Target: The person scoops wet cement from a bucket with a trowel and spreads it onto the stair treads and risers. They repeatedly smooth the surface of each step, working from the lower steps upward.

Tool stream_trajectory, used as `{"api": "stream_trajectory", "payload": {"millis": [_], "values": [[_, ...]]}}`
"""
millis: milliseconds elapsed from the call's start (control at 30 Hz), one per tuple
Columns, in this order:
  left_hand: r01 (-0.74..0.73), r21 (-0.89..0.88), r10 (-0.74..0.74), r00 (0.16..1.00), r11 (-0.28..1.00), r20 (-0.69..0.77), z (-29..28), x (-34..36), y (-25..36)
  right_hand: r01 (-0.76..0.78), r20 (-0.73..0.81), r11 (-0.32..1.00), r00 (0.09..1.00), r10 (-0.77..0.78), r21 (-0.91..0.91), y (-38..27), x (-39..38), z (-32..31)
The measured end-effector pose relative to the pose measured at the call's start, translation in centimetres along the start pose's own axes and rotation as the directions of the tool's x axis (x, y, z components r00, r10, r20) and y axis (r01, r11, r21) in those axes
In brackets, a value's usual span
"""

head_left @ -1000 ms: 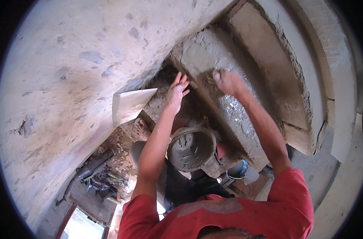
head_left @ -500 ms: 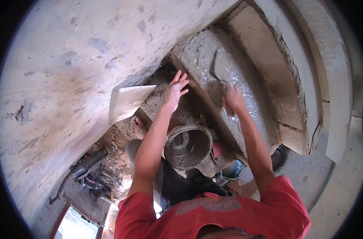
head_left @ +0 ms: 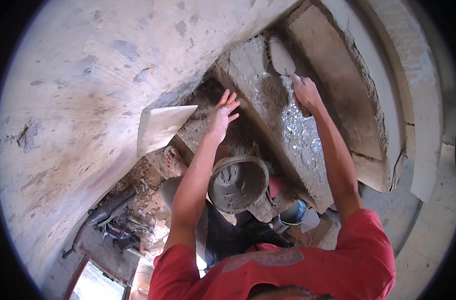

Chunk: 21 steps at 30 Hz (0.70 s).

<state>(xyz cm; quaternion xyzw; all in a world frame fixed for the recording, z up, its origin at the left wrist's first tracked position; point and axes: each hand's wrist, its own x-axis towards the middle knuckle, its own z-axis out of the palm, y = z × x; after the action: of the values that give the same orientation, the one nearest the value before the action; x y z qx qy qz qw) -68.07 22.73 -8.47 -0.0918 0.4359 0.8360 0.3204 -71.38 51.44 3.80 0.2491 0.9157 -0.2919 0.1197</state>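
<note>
My right hand (head_left: pixel 304 94) is closed on the handle of a trowel (head_left: pixel 282 56), whose pale blade rests in wet grey mortar (head_left: pixel 299 144) along the upper surface of a stair step. My left hand (head_left: pixel 223 114) has its fingers spread, beside the step's front edge; whether it touches the edge I cannot tell. Below my hands a mortar-coated bucket (head_left: pixel 238 182) holds some wet mortar. A pale tile (head_left: pixel 164 129) leans by the wall, left of my left hand.
The stained wall (head_left: pixel 88 100) fills the left. Curved upper steps (head_left: pixel 348 85) rise at the right. My bare foot (head_left: pixel 174 162) is below the tile. Pipe and rubble (head_left: pixel 128 220) lie lower left; a blue container (head_left: pixel 293 212) sits right of the bucket.
My right hand moved down, then back up toward the step's far end with the trowel, whose blade is higher than half a second ago. My left hand has barely moved.
</note>
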Motion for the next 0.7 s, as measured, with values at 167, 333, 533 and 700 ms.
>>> {"api": "stream_trajectory", "payload": {"millis": [167,333,533,700], "values": [[-0.001,-0.029,0.001,1.000,1.000,0.008,0.2,0.2,-0.5,-0.192,0.070,0.882,0.981,0.179,0.431,-2.7,-1.6,3.2],[0.024,-0.006,-0.024,1.000,1.000,0.005,0.4,0.2,-1.1,0.044,0.303,0.987,0.949,-0.090,0.154,-2.9,-2.8,2.7],[-0.015,0.041,0.016,1.000,0.999,-0.027,-0.5,0.2,-0.7,0.568,0.304,0.605,0.818,-0.488,-0.557,0.7,-3.3,-2.0],[0.028,-0.006,-0.028,0.999,1.000,-0.019,-0.1,0.6,-1.0,0.546,0.259,0.550,0.818,-0.514,-0.632,0.1,1.2,-3.0]]}}
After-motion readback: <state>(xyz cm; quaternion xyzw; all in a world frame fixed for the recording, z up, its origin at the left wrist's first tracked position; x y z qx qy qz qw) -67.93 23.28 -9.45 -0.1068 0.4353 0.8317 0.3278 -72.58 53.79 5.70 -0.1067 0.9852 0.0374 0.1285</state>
